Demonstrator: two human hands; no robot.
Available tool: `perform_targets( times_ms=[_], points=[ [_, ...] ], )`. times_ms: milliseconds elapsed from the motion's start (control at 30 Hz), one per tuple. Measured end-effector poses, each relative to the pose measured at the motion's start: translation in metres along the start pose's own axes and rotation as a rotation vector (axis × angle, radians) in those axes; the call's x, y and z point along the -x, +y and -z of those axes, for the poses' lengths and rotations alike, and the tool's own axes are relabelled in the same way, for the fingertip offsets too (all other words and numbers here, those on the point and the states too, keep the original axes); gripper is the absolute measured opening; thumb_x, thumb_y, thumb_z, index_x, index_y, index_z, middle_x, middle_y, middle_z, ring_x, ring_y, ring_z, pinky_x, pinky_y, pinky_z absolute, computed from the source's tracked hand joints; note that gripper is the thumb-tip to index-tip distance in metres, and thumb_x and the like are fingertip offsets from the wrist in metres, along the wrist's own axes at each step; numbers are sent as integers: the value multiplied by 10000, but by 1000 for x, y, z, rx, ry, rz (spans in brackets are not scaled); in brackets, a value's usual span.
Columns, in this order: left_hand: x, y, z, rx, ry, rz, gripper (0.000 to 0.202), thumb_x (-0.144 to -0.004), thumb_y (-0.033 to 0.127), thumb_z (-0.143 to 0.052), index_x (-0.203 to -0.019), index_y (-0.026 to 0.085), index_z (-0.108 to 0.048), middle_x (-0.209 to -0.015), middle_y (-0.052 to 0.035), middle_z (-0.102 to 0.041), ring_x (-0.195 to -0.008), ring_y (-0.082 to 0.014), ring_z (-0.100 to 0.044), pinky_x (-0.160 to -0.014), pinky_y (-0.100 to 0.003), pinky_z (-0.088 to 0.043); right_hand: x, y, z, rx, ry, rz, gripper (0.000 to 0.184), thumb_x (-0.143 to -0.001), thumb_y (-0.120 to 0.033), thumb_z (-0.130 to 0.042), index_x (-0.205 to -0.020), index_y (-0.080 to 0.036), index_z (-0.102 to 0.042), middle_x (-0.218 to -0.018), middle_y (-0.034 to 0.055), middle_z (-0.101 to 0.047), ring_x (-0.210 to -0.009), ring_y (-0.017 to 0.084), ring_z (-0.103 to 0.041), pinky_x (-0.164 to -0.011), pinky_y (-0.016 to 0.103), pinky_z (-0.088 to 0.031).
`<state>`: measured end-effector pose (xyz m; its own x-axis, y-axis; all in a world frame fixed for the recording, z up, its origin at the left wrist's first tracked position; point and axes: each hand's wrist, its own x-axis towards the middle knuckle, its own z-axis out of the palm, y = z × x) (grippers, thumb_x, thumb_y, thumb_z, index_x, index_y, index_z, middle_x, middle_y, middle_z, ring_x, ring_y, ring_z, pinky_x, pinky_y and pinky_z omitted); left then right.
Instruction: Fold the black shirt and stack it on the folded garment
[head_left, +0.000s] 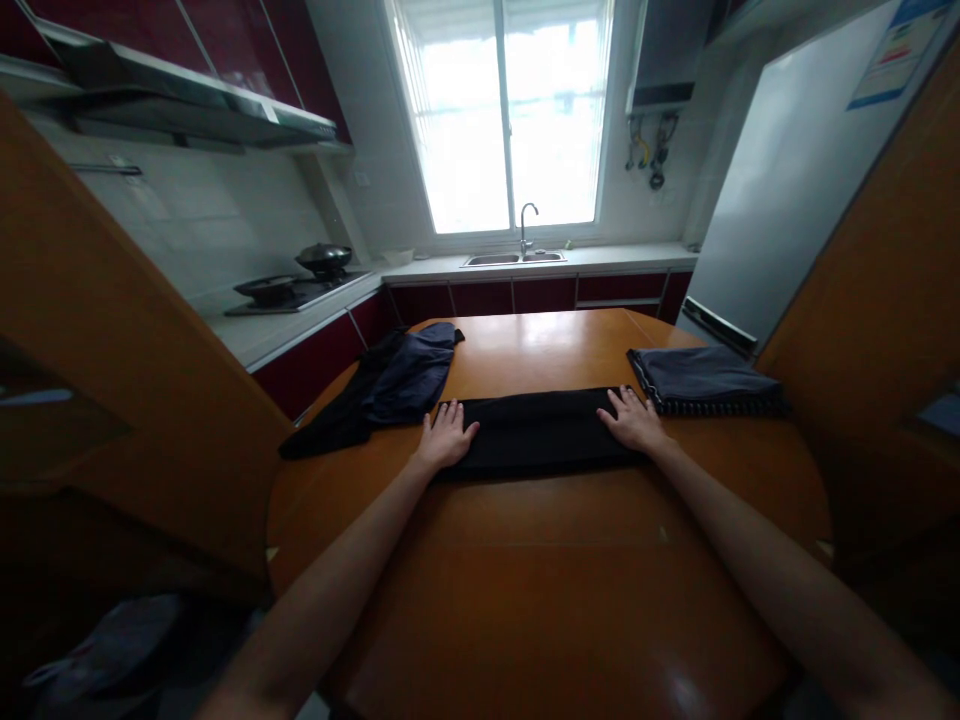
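A black folded garment (544, 435) lies flat as a long strip across the middle of the wooden table (540, 580). On its left end rests my left hand (448, 437), palm down with the fingers spread. My right hand (634, 420) lies flat on the opposite end, fingers apart too. Close to my right hand is a stack of folded dark grey and black clothes (709, 380). Beyond my left hand, a loose dark blue and black garment (409, 378) is spread unevenly near the table's left edge.
Behind the table runs a counter with a sink (517, 259) and a faucet (527, 225) under the window. Pans (324, 258) stand on the stove at left. A fridge (787, 180) stands at right. Wooden door frames flank both sides.
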<state>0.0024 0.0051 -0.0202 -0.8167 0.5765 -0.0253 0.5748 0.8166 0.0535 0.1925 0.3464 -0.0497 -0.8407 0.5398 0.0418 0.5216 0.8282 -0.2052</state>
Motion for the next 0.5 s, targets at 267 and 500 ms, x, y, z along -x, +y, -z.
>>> perform_targets(
  times_ms=[267, 500],
  points=[
    [-3, 123, -3, 116, 144, -473, 663, -1028, 509, -279, -1546, 97, -314, -1630, -166, -231, -1517, -296, -172, -1209, -496, -174, 7, 0, 0, 50, 140, 102, 587, -1000, -442, -370, -1510, -152, -404, -1618, 168, -273, -1505, 282, -209, -1189, 546, -172],
    [5, 135, -16, 124, 51, -579, 678, -1006, 606, -303, -1564, 220, -313, -1656, -102, -171, -1528, -319, -87, -1211, -551, -134, 6, 7, -7, 15, 123, 160, 539, -982, -425, -426, -1448, -165, -497, -1578, 175, -360, -1479, 312, -280, -1160, 563, -259]
  ],
)
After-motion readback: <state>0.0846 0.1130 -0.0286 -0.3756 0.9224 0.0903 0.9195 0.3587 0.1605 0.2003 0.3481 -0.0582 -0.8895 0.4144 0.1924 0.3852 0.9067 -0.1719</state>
